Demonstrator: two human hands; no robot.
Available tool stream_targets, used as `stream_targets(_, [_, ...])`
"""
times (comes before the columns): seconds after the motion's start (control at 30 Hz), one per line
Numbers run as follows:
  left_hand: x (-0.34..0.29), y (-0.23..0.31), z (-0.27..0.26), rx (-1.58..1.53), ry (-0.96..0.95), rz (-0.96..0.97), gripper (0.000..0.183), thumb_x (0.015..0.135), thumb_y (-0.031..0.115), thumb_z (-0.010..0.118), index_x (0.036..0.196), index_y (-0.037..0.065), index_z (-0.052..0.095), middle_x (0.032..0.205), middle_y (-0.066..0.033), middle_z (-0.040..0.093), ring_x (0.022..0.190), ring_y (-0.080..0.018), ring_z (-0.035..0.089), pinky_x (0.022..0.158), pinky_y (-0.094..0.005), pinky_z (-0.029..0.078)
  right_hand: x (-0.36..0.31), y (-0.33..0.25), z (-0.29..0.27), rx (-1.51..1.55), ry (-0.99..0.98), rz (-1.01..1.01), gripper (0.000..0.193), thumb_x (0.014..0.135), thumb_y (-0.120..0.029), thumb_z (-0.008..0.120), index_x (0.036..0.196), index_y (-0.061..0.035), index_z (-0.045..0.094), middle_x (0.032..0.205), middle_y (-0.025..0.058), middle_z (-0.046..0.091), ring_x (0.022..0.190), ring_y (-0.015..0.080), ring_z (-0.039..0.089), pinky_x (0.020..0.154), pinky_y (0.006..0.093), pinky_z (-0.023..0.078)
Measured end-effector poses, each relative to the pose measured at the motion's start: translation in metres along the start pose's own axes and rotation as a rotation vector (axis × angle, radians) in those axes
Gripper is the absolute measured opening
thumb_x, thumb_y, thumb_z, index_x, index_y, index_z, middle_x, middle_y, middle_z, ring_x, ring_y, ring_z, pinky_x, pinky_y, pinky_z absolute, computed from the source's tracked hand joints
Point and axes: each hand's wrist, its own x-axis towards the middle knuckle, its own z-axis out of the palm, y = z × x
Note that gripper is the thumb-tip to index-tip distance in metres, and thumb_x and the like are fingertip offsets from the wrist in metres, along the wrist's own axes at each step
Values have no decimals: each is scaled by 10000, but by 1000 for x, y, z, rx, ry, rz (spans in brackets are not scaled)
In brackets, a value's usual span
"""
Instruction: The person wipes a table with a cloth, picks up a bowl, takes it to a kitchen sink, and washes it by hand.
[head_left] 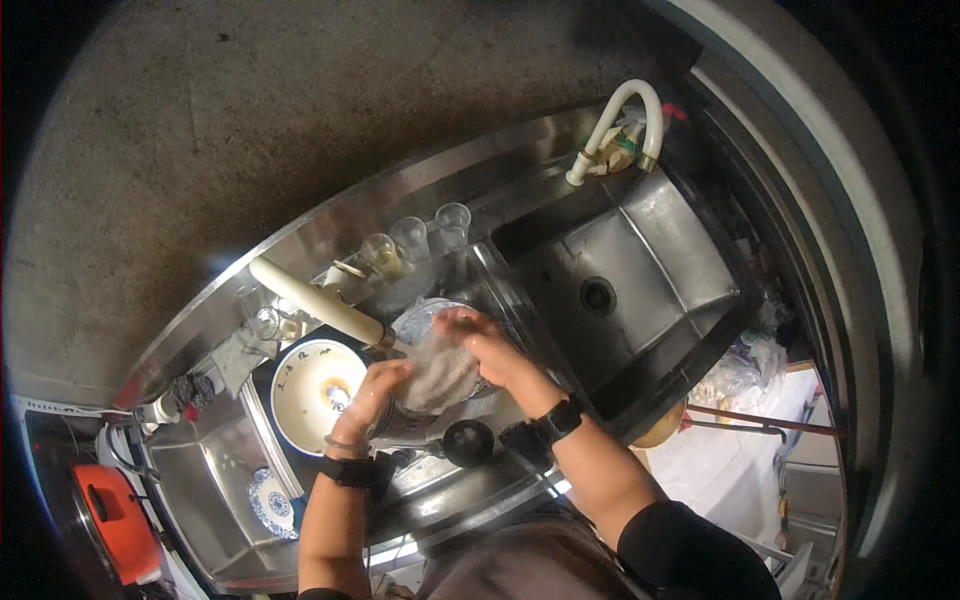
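Observation:
My left hand (380,392) and my right hand (488,345) are at a greyish-white cloth (438,375), one on either side of it. The fingers of both hands are bent in toward the cloth, and the right ones are somewhat blurred. Just beyond my left hand is the mouth of a cream faucet (320,303). Behind the cloth, the rim of a pale dish (420,312) shows in part. A white bowl (318,385) with dark marks and a brownish residue stands left of my left hand. A black round object (467,442) is below the cloth.
To the right is a deep steel basin (650,250) under a curved white faucet (640,95). Clear cups (410,238) line the back ledge. A blue-and-white plate (270,502) rests in the left basin (195,480). An orange-red object (118,520) stands at far left.

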Motion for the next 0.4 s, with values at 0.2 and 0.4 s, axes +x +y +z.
stream_targets(0.2, [11, -11, 22, 157, 107, 163, 211, 846, 213, 551, 898, 10, 574, 800, 7, 575, 735, -83, 516, 680, -229, 419, 14, 101, -44, 292, 167, 224, 316, 893, -297, 409, 1132, -109, 495, 1061, 37, 544, 990, 172, 520, 789, 307, 449])
stream_targets(0.4, [-10, -23, 16, 186, 71, 246, 393, 862, 89, 493, 1226, 17, 362, 1183, -82, 461, 1089, -155, 416, 900, -261, 333, -12, 121, -24, 1223, -107, 500, 444, 906, -405, 292, 1267, -149, 334, 1248, 110, 415, 1102, 340, 445, 863, 523, 402])
